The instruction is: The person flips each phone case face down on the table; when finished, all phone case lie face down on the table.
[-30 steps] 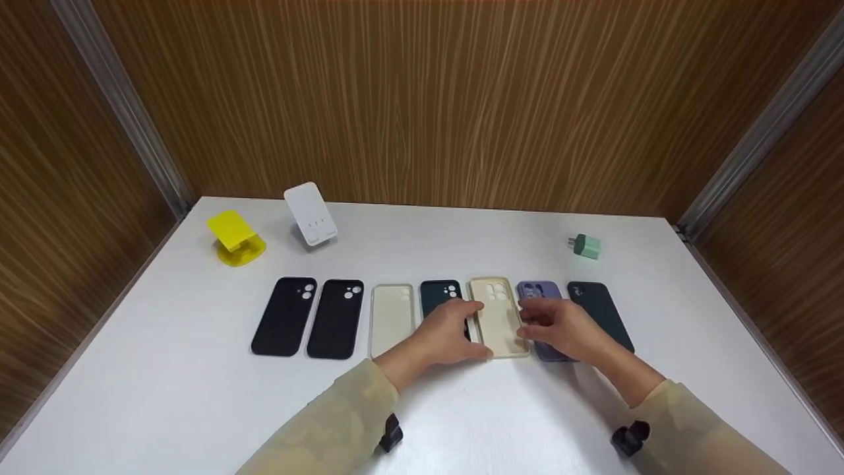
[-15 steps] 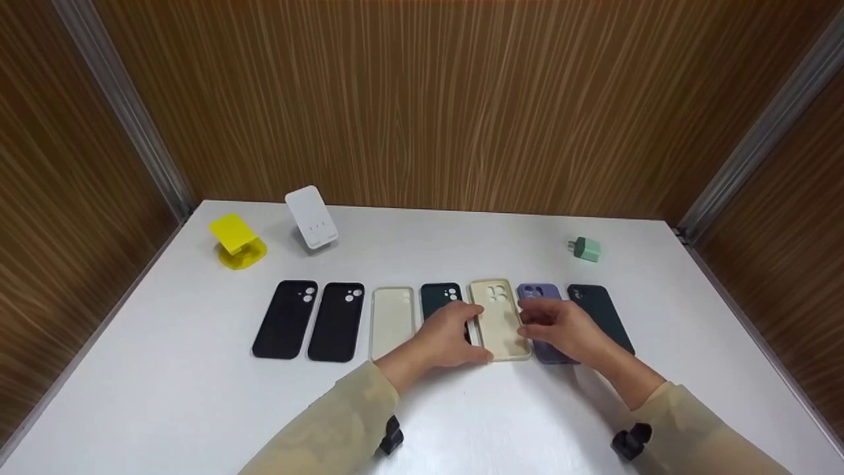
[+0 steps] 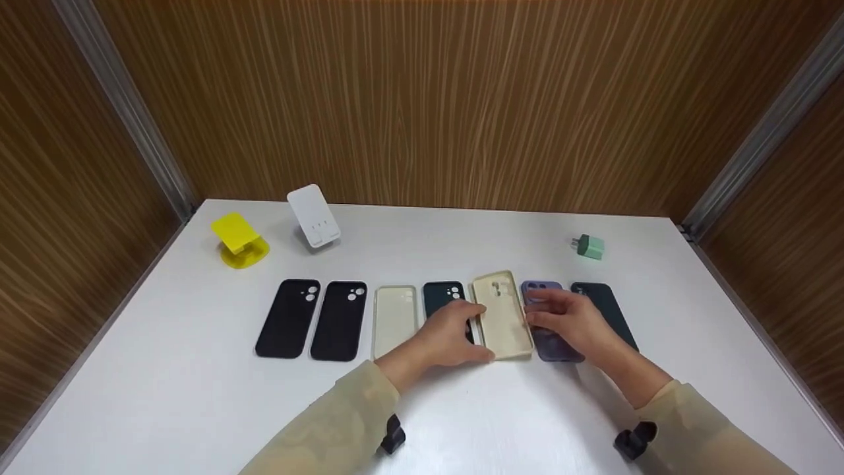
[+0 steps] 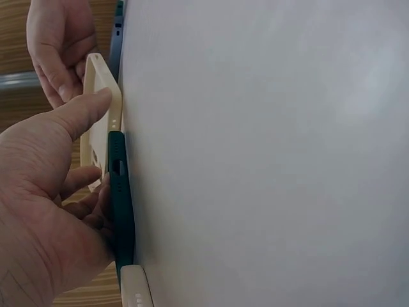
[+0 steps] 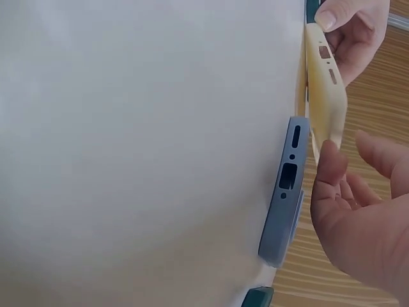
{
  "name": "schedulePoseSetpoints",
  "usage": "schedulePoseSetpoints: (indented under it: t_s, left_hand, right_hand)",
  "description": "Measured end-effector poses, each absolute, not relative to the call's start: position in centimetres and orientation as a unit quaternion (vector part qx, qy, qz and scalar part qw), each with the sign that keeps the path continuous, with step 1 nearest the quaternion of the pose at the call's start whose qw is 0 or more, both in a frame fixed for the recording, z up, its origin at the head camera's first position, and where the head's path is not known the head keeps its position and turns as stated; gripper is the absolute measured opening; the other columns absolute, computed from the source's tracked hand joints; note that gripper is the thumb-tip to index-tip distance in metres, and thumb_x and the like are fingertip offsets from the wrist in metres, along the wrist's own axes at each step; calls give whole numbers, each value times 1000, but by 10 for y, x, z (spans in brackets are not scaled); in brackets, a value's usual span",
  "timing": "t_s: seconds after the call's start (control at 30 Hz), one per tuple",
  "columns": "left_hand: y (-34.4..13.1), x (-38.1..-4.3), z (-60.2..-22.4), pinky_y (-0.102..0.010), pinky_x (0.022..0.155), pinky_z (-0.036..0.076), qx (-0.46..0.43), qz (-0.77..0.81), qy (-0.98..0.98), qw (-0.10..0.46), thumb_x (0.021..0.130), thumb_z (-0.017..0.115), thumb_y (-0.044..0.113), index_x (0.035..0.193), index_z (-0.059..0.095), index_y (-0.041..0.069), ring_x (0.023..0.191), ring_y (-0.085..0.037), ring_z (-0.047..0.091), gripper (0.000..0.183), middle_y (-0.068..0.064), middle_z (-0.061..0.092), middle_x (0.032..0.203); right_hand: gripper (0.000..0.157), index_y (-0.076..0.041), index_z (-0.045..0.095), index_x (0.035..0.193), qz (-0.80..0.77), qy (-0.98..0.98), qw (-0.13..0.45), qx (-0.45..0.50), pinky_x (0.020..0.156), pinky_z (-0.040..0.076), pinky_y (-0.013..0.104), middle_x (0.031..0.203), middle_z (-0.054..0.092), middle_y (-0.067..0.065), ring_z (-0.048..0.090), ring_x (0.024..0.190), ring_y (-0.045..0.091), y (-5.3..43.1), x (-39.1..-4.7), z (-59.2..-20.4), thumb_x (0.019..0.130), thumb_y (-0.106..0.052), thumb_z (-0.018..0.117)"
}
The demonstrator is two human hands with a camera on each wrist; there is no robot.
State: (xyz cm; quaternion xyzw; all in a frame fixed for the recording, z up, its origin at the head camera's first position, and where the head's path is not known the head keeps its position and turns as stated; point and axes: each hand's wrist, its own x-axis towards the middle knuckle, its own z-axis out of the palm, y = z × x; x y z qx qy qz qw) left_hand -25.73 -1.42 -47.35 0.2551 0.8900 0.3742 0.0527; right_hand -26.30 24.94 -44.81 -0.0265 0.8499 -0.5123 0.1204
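Cream phone case point(image 3: 502, 320), tilted with right side raised off the white worktop point(image 3: 198, 409), between dark-green case point(image 3: 440, 295) and purple case point(image 3: 557, 348), held along left edge by wide-spread left hand point(image 3: 452, 336), at right edge by half-curled right hand point(image 3: 573, 322).

Bright light whitens the tabletop point(image 3: 165, 376), glaring faintly in front of the cream case point(image 3: 504, 323). Soft shadows lie to its front right. Both wrist views look greyer and softer.
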Motion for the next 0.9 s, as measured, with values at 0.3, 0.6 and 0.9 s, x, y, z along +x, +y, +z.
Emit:
schedulePoseSetpoints:
  t_s: [0.3,0.6,0.9]
  left_hand:
    - [-15,-256,-471,-32,114,43,255,389,883,63,80,93,24,144,61,-2,131,-26,57,77,-16,60,141]
    - [-17,-257,-472,-32,116,42,248,390,882,89,82,91,24,148,58,-1,134,-25,55,78,-15,57,146]
    - [-17,-251,-457,-34,114,44,257,398,880,47,85,90,21,146,60,1,132,-27,58,71,-16,60,144]
  right_hand:
    - [53,-8,60,150,-525,840,139,-15,91,57,28,119,70,10,65,104,23,247,-264,-448,102,-25,74]
    - [47,0,62,144,-523,839,151,-26,79,57,27,111,71,10,64,93,21,242,-261,-451,102,-21,72]
    - [50,0,62,145,-520,842,144,-19,77,55,27,107,69,9,62,91,22,241,-260,-448,102,-23,73]
